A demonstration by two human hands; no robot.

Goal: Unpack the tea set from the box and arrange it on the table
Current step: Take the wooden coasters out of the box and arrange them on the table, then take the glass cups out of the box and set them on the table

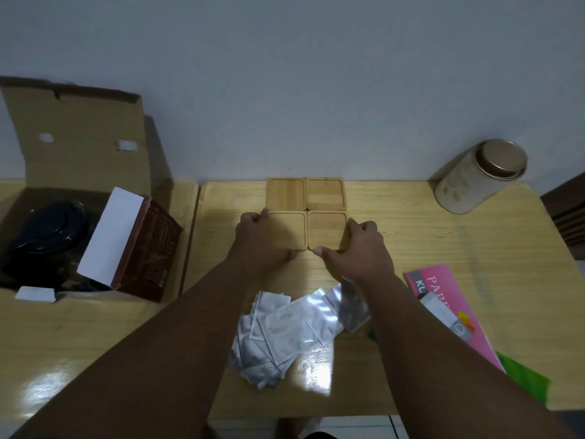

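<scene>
Four square bamboo coasters lie in a two-by-two block near the table's far edge. My left hand [261, 239] grips the near-left coaster [289, 228] at its left edge and near corner. My right hand [357, 245] grips the near-right coaster [327, 228] at its right edge and near corner. The far-left coaster [286, 193] and far-right coaster [325, 193] lie untouched behind them. The open cardboard box [79, 147] stands at the left, with a black teapot [47, 236] and a dark red inner box [139, 248] inside.
Several silver foil sachets [285, 327] are heaped on the table [427, 242] in front of me. A round metal tin [478, 175] leans at the far right. A pink paper pack [452, 308] and something green [525, 378] lie at the right edge.
</scene>
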